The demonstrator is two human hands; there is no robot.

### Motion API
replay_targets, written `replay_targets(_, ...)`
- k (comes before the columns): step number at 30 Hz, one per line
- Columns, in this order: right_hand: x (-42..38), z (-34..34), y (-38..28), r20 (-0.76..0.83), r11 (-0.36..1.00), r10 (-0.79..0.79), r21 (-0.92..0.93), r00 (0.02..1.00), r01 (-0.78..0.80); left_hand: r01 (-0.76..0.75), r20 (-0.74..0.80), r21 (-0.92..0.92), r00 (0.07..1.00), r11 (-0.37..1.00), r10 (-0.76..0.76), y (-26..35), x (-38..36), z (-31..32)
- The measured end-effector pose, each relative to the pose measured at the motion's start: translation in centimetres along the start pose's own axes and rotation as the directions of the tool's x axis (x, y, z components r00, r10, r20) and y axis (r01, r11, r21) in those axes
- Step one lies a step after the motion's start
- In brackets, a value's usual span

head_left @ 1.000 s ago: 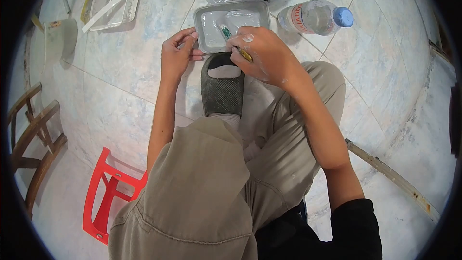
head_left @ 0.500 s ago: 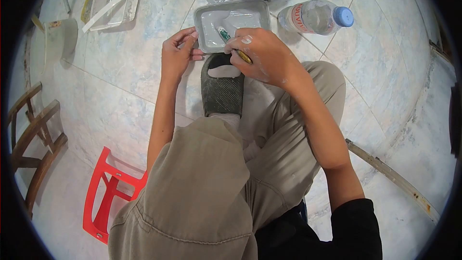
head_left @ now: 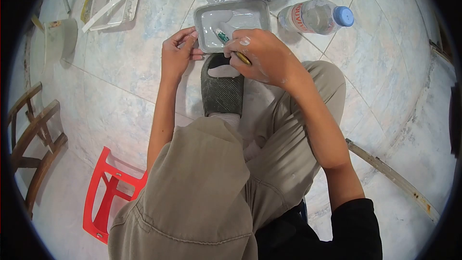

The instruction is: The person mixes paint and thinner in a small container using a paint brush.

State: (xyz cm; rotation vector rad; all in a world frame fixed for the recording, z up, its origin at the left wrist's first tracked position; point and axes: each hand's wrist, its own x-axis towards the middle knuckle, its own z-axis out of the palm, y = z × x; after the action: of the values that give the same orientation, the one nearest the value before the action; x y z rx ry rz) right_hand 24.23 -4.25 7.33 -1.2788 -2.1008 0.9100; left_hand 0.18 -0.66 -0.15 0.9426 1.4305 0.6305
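A person's right hand [head_left: 264,57], fingers closed, grips a slim tool [head_left: 222,36] across the near edge of a tray [head_left: 267,15] of grey mixture [head_left: 209,20] on the tiled floor [head_left: 126,62]; the left hand [head_left: 176,55] rests half-curled at the tray's left edge, its grip unclear from here.

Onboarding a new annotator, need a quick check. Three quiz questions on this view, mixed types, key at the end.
1. Multiple choice: what does the right hand hold?
a) a bucket
b) a tool dipping into the tray
c) a chair

2. True or false: the bottle on the picture's right of the tray has a blue cap.

3. Fill in: as pictured, the left hand is at the tray's ____ edge.

Key: 1. b; 2. true; 3. left
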Motion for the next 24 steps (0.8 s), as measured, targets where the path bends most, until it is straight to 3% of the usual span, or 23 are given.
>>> replay_targets(24,-0.04,-0.36,-0.57,0.114,0.999,0.007,-0.047,0.994,-0.001,0.008,0.010,-0.009,1.000,1.000,-0.008,0.06,0.00,-0.01)
